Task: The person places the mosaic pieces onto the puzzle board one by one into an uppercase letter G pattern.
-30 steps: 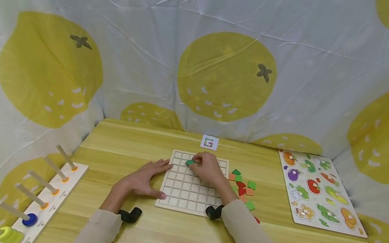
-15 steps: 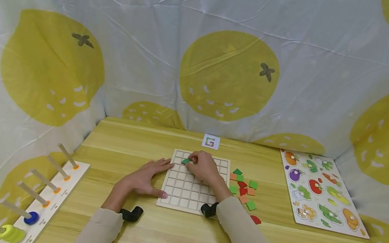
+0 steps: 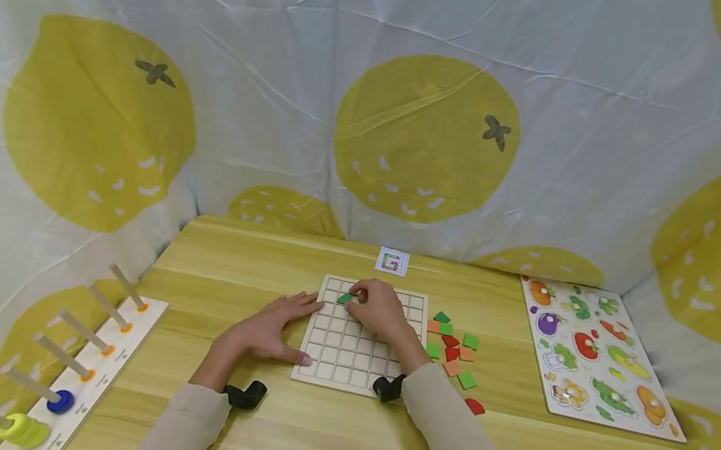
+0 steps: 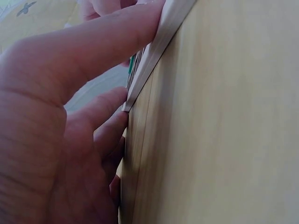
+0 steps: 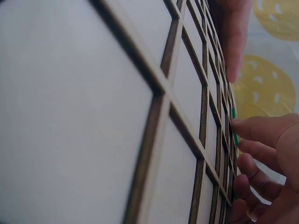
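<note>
The right hand (image 3: 381, 310) lay over the far half of the grid board (image 3: 342, 357), its curled fingertips (image 5: 247, 128) pinching a green tile (image 3: 345, 298). The tile sat at a cell in the second row from the board's far edge, toward the far left corner; the right wrist view showed only a thin green sliver of it at the fingertips. The left hand (image 3: 269, 331) rested flat on the table (image 3: 302, 440) with its fingers straight and spread, holding nothing; its fingertips touched the board's left edge, the thumb near the near left corner. The tile lay just beyond the left fingertips, apart from them. Loose green, orange and red tiles (image 3: 456, 354) lay on the table just beside the board's right edge. A small pattern card (image 3: 392, 261) stood near the table's far edge, beyond the board.
</note>
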Action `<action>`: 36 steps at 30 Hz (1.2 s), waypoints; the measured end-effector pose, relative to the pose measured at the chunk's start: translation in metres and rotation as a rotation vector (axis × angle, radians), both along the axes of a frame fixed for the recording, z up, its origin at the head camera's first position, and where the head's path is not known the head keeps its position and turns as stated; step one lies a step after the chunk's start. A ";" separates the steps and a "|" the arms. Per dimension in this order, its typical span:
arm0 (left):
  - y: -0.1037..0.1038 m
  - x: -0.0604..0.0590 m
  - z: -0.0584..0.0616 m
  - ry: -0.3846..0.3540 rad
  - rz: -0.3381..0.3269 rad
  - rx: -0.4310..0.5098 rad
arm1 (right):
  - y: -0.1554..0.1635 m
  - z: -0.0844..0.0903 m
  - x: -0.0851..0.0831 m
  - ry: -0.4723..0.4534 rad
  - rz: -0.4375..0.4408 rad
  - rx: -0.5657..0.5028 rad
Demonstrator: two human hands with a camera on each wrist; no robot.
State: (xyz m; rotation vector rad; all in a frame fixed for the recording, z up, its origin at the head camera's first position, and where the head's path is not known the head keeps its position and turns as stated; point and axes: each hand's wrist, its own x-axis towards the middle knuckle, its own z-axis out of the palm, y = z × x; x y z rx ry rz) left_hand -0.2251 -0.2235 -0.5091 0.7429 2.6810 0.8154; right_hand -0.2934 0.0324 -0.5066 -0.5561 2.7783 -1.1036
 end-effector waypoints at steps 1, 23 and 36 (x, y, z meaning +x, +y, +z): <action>0.000 0.000 0.000 0.005 -0.003 0.001 | 0.001 0.000 0.000 0.000 0.002 -0.006; 0.004 0.001 0.000 0.047 0.026 -0.027 | 0.094 0.012 0.028 0.030 -0.096 -0.110; 0.005 0.001 0.001 0.028 0.022 -0.021 | 0.169 0.021 0.047 0.084 -0.170 -0.031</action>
